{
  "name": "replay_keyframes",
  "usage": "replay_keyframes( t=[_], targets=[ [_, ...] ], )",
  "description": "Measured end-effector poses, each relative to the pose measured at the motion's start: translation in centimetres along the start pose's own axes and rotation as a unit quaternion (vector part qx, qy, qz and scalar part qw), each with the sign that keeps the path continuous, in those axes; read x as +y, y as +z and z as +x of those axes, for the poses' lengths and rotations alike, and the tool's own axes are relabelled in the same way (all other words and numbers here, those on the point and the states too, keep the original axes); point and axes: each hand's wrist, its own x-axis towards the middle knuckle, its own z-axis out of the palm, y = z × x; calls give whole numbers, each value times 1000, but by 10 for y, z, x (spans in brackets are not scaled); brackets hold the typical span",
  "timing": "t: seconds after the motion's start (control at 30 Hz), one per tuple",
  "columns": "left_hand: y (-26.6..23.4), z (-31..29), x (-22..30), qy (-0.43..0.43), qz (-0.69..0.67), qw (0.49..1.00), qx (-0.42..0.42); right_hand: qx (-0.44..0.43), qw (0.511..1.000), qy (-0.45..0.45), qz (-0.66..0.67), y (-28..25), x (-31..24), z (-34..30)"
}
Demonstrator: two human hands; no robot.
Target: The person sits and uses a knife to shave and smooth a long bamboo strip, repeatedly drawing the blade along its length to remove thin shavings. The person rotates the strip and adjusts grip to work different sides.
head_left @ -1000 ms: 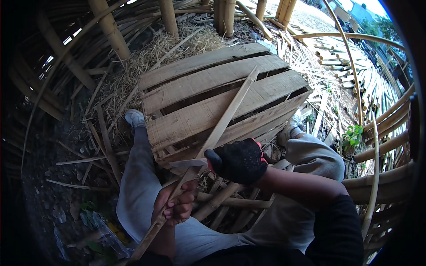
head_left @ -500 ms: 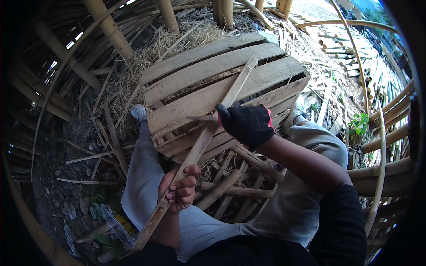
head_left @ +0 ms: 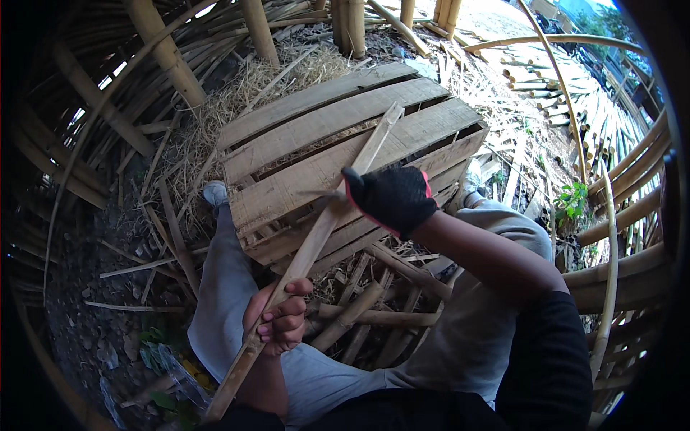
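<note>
Lower centre: bare left hand (head_left: pixel 277 316), fingers closed round a bamboo strip (head_left: pixel 315 248) running from lower left to upper centre, top end over slatted crate (head_left: pixel 287 188). Frame centre: gloved right hand (head_left: pixel 392 200) gripped a knife (head_left: pixel 320 192) at the strip. Strip looked already split narrow; work remaining, couldn't tell.

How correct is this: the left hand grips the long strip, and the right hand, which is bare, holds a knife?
Only one part is wrong: the right hand is not bare; the head view shows it in a black glove with red edging. The left hand does grip the long strip, and the right one does hold a knife.
</note>
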Motion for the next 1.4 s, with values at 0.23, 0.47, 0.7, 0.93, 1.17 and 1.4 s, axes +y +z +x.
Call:
replay_keyframes(
  t=[0.23,0.47,0.7,0.93,1.17,1.4],
  targets=[
    [4,-2,-2,2,-2,1000,6,74,992,-91,49,-10,-23,-5],
    [7,-2,1,2,-9,1000,24,22,997,14,-67,-4,21,31],
    [2,-4,7,-33,-66,997,13,-24,996,-43,-70,37,43,25],
    [-1,-14,9,-27,-55,998,3,-29,995,-73,-55,-2,-28,13],
    [-3,-18,9,-47,-69,996,-12,-29,998,-21,-42,-19,-31,9],
    [-1,-15,11,-57,-58,997,7,-54,998,-31,-27,-12,-20,1]
  ],
)
